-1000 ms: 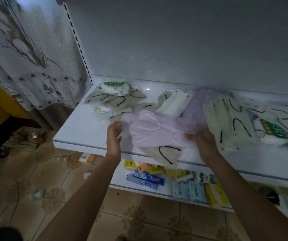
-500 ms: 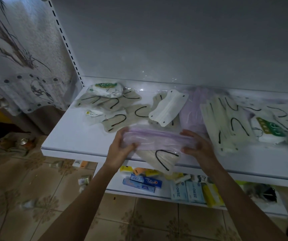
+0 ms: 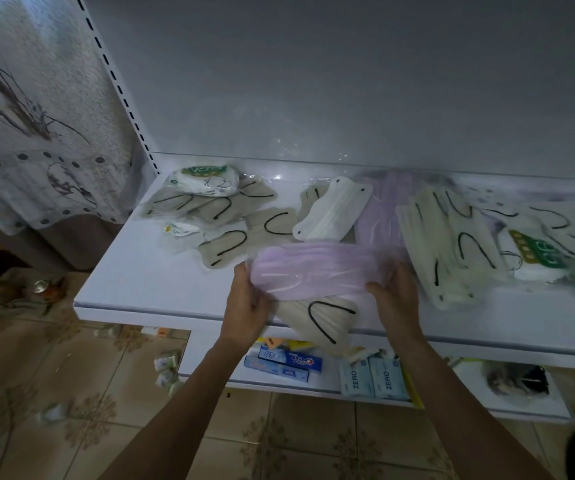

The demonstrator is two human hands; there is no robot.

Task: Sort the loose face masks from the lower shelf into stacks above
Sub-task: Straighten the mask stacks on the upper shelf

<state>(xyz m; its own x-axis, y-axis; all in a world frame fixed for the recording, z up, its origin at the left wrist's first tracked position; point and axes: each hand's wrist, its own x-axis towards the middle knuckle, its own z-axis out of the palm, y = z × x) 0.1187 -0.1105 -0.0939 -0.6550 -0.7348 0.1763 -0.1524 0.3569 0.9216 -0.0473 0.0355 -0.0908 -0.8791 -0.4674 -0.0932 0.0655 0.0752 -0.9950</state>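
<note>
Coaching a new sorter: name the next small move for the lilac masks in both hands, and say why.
Probably carry the lilac masks, held by left hand and right hand, back-right onto the lilac pile: same colour, and it lies just behind them.

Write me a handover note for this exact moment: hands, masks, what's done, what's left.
Left hand and right hand each grip an end of the lilac pleated mask bundle at the front of the white upper shelf.
Beneath it, a cream mask with black ear loops overhangs the shelf edge.
Done: cream stack at right, lilac pile behind, grey-beige masks at left.
Left: probably set the bundle on the lilac pile, then place the overhanging mask.
</note>
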